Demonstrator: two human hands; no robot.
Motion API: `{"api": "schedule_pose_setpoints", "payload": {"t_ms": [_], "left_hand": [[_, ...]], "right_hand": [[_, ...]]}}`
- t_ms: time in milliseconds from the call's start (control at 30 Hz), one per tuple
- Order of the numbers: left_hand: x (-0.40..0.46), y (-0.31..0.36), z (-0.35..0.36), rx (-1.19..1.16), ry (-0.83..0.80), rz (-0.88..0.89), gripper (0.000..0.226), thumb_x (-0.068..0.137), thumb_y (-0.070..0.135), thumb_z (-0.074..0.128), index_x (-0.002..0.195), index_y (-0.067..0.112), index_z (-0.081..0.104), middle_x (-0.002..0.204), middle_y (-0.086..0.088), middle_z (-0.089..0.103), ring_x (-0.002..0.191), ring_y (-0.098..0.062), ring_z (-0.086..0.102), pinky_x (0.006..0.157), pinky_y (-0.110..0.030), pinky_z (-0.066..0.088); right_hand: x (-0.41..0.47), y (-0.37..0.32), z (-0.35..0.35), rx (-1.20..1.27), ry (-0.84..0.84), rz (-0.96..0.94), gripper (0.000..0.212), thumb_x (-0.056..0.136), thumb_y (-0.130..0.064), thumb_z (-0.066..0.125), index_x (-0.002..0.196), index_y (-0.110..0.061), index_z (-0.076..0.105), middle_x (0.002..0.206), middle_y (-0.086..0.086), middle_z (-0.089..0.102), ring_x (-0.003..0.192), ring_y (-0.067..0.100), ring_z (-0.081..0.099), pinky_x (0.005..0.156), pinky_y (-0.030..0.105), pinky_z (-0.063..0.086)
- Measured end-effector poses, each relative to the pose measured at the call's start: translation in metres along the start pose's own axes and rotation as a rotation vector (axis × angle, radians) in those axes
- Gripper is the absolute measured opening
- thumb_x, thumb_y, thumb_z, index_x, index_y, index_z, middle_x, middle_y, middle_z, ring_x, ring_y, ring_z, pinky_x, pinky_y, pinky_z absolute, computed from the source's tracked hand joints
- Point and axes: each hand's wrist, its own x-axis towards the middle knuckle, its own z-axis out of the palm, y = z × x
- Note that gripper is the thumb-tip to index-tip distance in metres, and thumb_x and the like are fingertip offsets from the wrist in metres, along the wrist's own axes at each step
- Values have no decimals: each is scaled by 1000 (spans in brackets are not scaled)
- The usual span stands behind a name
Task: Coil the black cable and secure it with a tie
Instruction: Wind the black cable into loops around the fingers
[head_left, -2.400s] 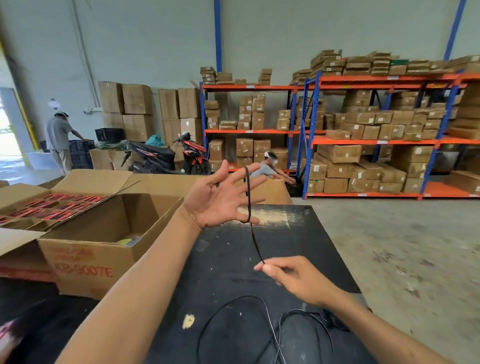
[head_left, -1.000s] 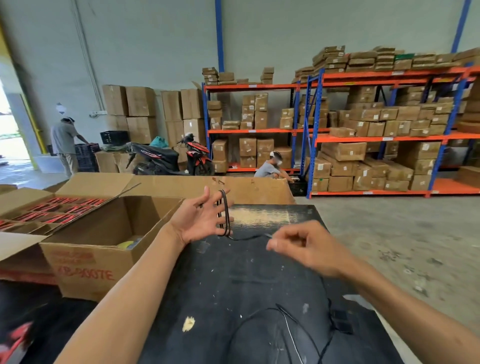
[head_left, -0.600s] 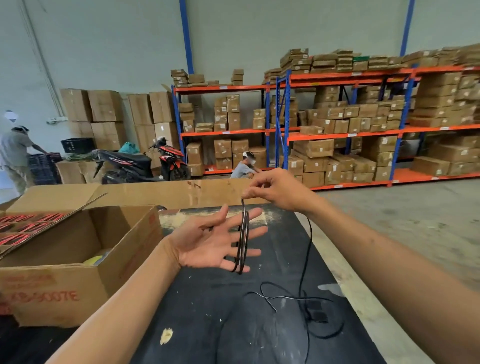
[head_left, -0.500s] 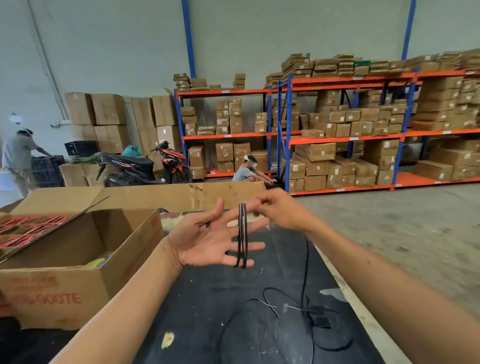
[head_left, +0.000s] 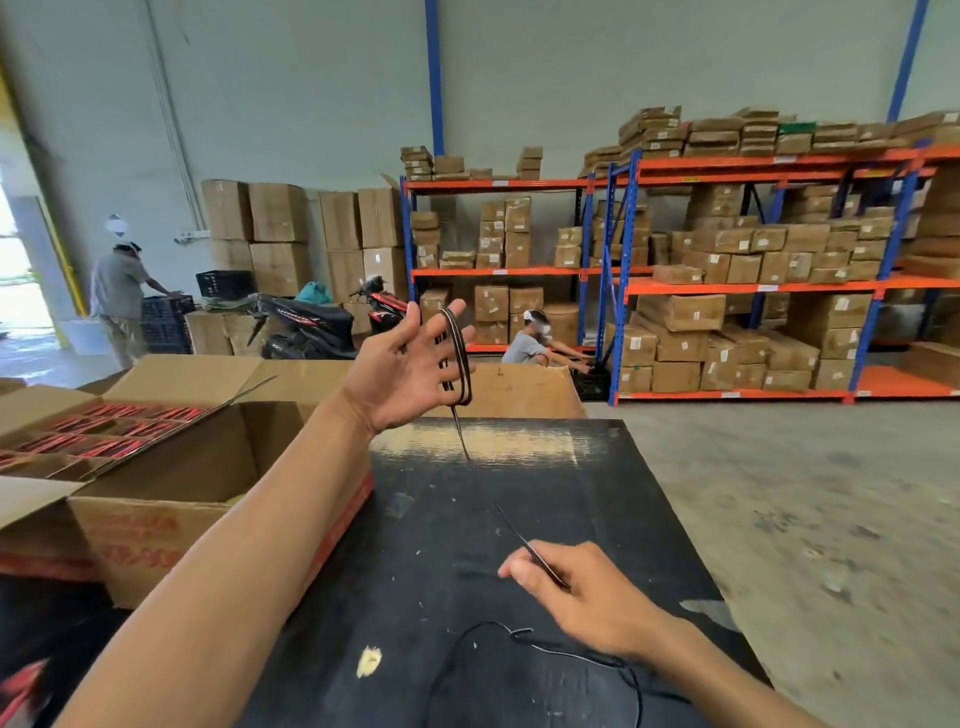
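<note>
the left hand (head_left: 402, 371) is standing raised over the far left part of the table (head_left: 649, 499), palm turned toward the wearer and fingers spread wide, so it is working as a form to wind on. several turns of the black cable (head_left: 457, 358) are hanging around those fingers, and spreading them is likely what keeps the loops from sliding off. from the bottom of the loops one strand is running down and toward the near edge to the right hand (head_left: 576, 592), which is pinching it between thumb and fingers low over the middle of the table; held out this way the strand is looking fairly straight, probably so the next turn goes on without a kink. the rest of the cable is lying slack on the table by the near edge, below the right wrist, some of it hard to tell from the dark top. by my reckoning the coiling is partway along, with a good length left to wind. i am seeing no tie anywhere. an open cardboard box (head_left: 156, 499) is standing against the table's left edge.
</note>
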Motion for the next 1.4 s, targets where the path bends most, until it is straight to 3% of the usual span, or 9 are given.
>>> {"api": "schedule_pose_setpoints", "payload": {"t_ms": [233,400,467,633,833,933,1100,1233,1400], "left_hand": [[-12,-22,-41,3,19,-161,59,98,57,32,149,30,43,161,-9,32,144,-43,27,116,-66,14],[-21,-57,-31,-33,-227,-354,61,101,55,27,154,26,33,161,-9,30,138,-43,38,116,-69,12],[-23,-72,-15,-22,-349,-443,62,99,53,32,155,26,32,162,-9,29,145,-43,26,116,-68,10],[-26,-85,21,-67,-582,-518,67,97,51,44,157,27,25,166,-6,16,150,-42,8,117,-67,-2],[-26,-61,26,-164,-680,-355,65,100,53,32,158,29,16,168,-9,5,148,-51,-3,115,-69,-4],[-22,-50,17,-157,-652,-266,65,101,55,30,159,30,14,168,-10,3,147,-54,-2,114,-70,-4],[-13,-45,-6,-143,-494,-158,66,99,55,35,158,28,20,167,-10,11,145,-56,12,113,-74,2],[-7,-45,-29,-110,-296,-159,66,96,56,40,155,30,29,164,-9,22,143,-56,23,113,-73,13],[-7,-59,-55,-53,-107,-227,61,99,56,33,153,29,34,163,-8,23,139,-51,30,115,-71,9]], "right_hand": [[1,-59,-72,63,272,-203,26,99,-32,62,82,-17,73,55,-11,49,48,0,39,49,11,27],[35,-89,-126,-66,414,-267,21,94,-31,67,88,-15,77,63,-15,63,53,4,52,52,13,35],[56,-92,-137,-170,456,-271,15,93,-31,71,92,-19,80,75,-12,72,65,7,63,57,21,46],[92,-68,-141,-253,403,-150,33,82,-62,65,90,-34,80,80,-11,75,76,0,66,70,35,55],[77,-9,-94,-116,208,82,23,99,-39,56,95,-35,78,66,-16,68,56,-1,53,60,35,47],[52,-3,-55,1,55,135,32,101,-53,47,99,-37,76,62,-10,58,51,1,46,54,22,39],[24,-24,-13,117,-13,90,35,103,-55,40,111,-39,70,65,-5,58,52,6,47,53,22,41],[13,-40,-15,30,6,22,32,100,-58,44,106,-40,70,62,-6,58,56,-1,50,58,15,42],[21,-61,-49,-206,-125,12,30,98,-50,56,98,-25,72,66,5,61,55,2,45,58,26,41]]}}
